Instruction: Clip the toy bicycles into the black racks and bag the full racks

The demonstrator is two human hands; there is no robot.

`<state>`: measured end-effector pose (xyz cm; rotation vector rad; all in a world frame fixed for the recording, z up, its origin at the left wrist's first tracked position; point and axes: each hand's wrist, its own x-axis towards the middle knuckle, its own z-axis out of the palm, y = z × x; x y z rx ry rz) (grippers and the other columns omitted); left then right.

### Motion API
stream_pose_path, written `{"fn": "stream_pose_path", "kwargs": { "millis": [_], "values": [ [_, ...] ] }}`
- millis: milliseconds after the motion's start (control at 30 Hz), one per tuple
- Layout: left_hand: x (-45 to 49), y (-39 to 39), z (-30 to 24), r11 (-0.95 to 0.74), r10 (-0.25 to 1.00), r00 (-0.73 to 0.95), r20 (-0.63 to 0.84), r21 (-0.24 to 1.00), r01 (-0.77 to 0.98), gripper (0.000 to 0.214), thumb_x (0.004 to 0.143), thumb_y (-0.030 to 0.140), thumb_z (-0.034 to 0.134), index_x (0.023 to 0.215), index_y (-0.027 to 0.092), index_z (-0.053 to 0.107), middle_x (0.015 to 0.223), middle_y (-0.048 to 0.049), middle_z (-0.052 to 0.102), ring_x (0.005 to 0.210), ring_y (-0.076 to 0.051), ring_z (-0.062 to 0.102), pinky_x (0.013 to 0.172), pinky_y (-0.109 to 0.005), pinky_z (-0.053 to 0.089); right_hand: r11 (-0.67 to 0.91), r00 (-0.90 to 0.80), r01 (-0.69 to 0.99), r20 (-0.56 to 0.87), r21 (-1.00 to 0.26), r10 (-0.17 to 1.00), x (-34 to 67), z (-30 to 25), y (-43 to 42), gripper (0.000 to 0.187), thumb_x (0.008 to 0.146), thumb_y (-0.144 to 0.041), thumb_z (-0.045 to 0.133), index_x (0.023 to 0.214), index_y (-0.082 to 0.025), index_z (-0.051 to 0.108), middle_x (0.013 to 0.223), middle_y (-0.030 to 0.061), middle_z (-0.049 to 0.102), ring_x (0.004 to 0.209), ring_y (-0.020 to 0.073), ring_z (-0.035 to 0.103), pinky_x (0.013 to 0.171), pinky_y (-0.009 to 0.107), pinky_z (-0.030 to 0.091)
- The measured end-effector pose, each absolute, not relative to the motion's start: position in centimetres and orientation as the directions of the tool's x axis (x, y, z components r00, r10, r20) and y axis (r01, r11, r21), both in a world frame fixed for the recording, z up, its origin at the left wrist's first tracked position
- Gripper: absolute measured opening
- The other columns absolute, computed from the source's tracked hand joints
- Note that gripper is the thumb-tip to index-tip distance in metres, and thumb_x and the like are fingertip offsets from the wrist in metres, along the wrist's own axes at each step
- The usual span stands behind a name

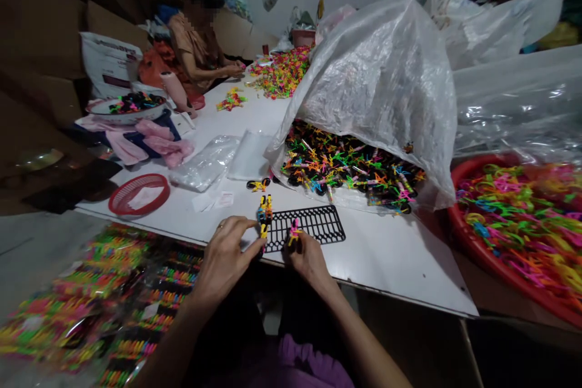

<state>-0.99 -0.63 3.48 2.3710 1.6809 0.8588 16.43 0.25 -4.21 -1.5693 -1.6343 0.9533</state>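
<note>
A black plastic grid rack (325,224) lies flat near the table's front edge. Small toy bicycles (265,209) in yellow, blue and orange stand in a row at its left end. My left hand (230,254) has its thumb and index finger closed around the nearest of these, a yellow and black toy bicycle (264,231). Over the middle of the rack, my right hand (311,260) pinches a pink and yellow toy bicycle (294,231) with black wheels. One more yellow toy bicycle (258,185) lies loose behind the row.
A big clear plastic bag (377,66) spills many toy bicycles behind the rack. Clear bags (204,160) and a red basket (139,194) lie left. Right stands a red tub (468,176) of colourful parts. Packed bags (91,291) cover the floor. Another person (195,42) sits at the far left.
</note>
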Motion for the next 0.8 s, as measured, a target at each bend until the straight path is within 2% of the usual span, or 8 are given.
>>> {"fn": "stream_pose_path", "kwargs": {
  "millis": [133, 200, 300, 467, 633, 733, 800],
  "values": [
    [-1.8, -1.0, 2.2, -0.501, 0.861, 0.387, 0.331, 0.416, 0.759, 0.025, 0.085, 0.021, 0.049, 0.11, 0.018, 0.053, 0.108, -0.0068, 0.057, 0.103, -0.019, 0.053, 0.089, -0.033, 0.044, 0.084, -0.048, 0.393, 0.071, -0.916, 0.996, 14.8, -5.4, 0.5, 0.011, 0.076, -0.026, 0.053, 0.082, -0.018, 0.057, 0.077, 0.0025, 0.062, 0.067, 0.0139, 0.057, 0.061, 0.023, 0.042],
    [-1.1, -1.0, 1.4, -0.539, 0.838, 0.426, 0.342, 0.394, 0.744, 0.023, 0.086, 0.015, 0.045, 0.107, 0.017, 0.054, 0.103, -0.0072, 0.059, 0.099, -0.019, 0.054, 0.087, -0.035, 0.046, 0.168, -0.108, 0.448, 0.133, -0.878, 0.985, 14.1, -5.5, 0.5, 0.01, 0.076, -0.02, 0.049, 0.083, -0.017, 0.056, 0.08, 0.0033, 0.06, 0.07, 0.0146, 0.056, 0.063, 0.024, 0.042],
    [-0.3, -1.2, 0.7, -0.556, 0.823, 0.426, 0.376, 0.383, 0.737, 0.021, 0.086, 0.012, 0.043, 0.103, 0.017, 0.054, 0.094, -0.0065, 0.061, 0.09, -0.019, 0.055, 0.082, -0.036, 0.048, 0.234, -0.165, 0.618, 0.168, -0.75, 0.972, 13.7, -5.8, -0.1, 0.017, 0.073, -0.011, 0.044, 0.083, -0.017, 0.055, 0.081, 0.0047, 0.056, 0.072, 0.016, 0.052, 0.063, 0.025, 0.041],
    [0.0, -1.8, 0.1, -0.572, 0.81, 0.401, 0.429, 0.423, 0.703, 0.022, 0.087, 0.021, 0.049, 0.107, 0.015, 0.053, 0.093, -0.0074, 0.061, 0.089, -0.019, 0.056, 0.078, -0.034, 0.05, 0.272, -0.269, 0.739, 0.1, -0.617, 0.958, 13.9, -5.1, -0.6, 0.028, 0.069, -0.007, 0.045, 0.094, -0.017, 0.053, 0.088, 0.006, 0.056, 0.078, 0.0174, 0.052, 0.067, 0.026, 0.04],
    [0.5, -1.7, -0.2, -0.551, 0.799, 0.334, 0.5, 0.387, 0.739, 0.019, 0.089, 0.017, 0.043, 0.1, 0.014, 0.057, 0.087, -0.0072, 0.063, 0.084, -0.018, 0.058, 0.077, -0.033, 0.051, 0.297, -0.348, 0.781, 0.013, -0.549, 0.937, 13.2, -3.8, 0.0, 0.019, 0.08, -0.011, 0.04, 0.093, -0.017, 0.053, 0.089, 0.0071, 0.058, 0.079, 0.017, 0.054, 0.068, 0.026, 0.04],
    [0.4, -1.7, 0.0, -0.57, 0.787, 0.353, 0.505, 0.379, 0.729, 0.02, 0.089, 0.014, 0.041, 0.095, 0.015, 0.06, 0.083, -0.0058, 0.063, 0.081, -0.017, 0.058, 0.075, -0.031, 0.051, 0.302, -0.369, 0.753, 0.003, -0.585, 0.929, 13.7, -4.0, 0.3, 0.016, 0.081, -0.014, 0.042, 0.092, -0.015, 0.055, 0.086, 0.0062, 0.06, 0.076, 0.0163, 0.055, 0.066, 0.025, 0.039],
    [0.1, -1.8, 0.1, -0.588, 0.776, 0.368, 0.513, 0.376, 0.716, 0.019, 0.088, 0.013, 0.041, 0.094, 0.015, 0.06, 0.08, -0.0052, 0.063, 0.078, -0.016, 0.058, 0.072, -0.029, 0.052, 0.302, -0.472, 0.652, -0.061, -0.696, 0.88, 15.0, -4.0, 1.0, 0.012, 0.081, -0.018, 0.048, 0.089, -0.016, 0.057, 0.079, 0.0024, 0.06, 0.07, 0.014, 0.055, 0.061, 0.022, 0.038]
  ]
}}
